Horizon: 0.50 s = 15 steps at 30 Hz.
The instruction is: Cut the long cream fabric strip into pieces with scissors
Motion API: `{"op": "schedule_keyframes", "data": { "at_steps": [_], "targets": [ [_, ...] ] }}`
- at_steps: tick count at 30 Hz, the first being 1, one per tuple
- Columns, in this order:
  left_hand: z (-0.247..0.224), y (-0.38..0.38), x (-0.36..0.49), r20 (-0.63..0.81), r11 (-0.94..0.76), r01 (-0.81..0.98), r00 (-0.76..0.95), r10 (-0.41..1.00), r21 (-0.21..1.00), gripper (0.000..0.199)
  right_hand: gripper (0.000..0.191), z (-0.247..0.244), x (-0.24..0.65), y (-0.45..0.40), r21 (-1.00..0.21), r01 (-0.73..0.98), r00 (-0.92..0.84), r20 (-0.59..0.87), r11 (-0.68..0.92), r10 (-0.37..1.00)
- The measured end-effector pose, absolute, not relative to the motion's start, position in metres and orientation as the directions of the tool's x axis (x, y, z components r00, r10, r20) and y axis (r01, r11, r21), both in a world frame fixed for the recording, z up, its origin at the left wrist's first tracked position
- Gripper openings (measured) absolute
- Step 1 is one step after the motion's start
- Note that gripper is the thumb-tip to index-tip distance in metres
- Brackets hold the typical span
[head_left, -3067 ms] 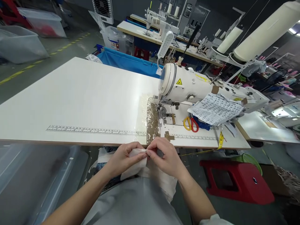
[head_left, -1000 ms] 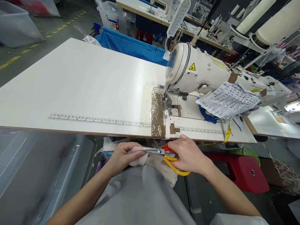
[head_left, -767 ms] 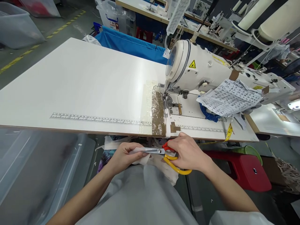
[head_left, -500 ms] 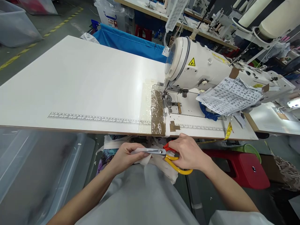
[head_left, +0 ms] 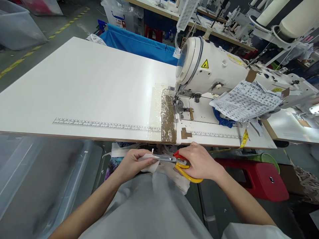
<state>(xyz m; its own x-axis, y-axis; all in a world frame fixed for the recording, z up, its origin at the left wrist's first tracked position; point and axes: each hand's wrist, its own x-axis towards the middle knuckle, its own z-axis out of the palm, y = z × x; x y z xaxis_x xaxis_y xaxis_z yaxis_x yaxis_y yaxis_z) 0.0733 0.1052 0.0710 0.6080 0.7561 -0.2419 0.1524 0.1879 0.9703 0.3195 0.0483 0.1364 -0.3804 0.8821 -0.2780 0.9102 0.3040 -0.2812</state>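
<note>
My right hand (head_left: pixel 199 161) grips a pair of scissors (head_left: pixel 190 176) by the red and yellow handles, over my lap just in front of the table edge. The metal blades point left toward my left hand (head_left: pixel 136 165). Between its thumb and fingers, my left hand pinches a piece of white fabric (head_left: pixel 150 167), and the blade tips lie at that cloth. A small white sliver stands up by the tips. More pale cloth hangs below the scissors. Whether the blades are fully closed is hard to make out.
A white sewing machine (head_left: pixel 211 68) stands on the white table (head_left: pixel 104 83), with a handwritten paper (head_left: pixel 246 101) on it. A yellow tape measure (head_left: pixel 244 138) hangs at the front edge. Clear plastic bins (head_left: pixel 50 179) sit at left; a red stool (head_left: pixel 266 181) at right.
The blades appear more closed on the white fabric, and a small sliver now sticks up at their tips. The hands have barely moved; the view has shifted slightly.
</note>
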Motion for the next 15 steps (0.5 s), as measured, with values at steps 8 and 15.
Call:
{"op": "schedule_keyframes", "data": {
  "at_steps": [8, 15],
  "targets": [
    [0.07, 0.104, 0.075, -0.289, 0.229, 0.176, 0.602, 0.745, 0.957, 0.033, 0.022, 0.137, 0.31, 0.053, -0.254, 0.914, -0.379, -0.255, 0.316, 0.89],
    [0.07, 0.103, 0.075, -0.322, 0.303, 0.14, 0.626, 0.71, 0.943, 0.034, 0.034, 0.133, 0.308, 0.058, -0.294, 0.898, -0.405, -0.255, 0.329, 0.878]
  ]
}}
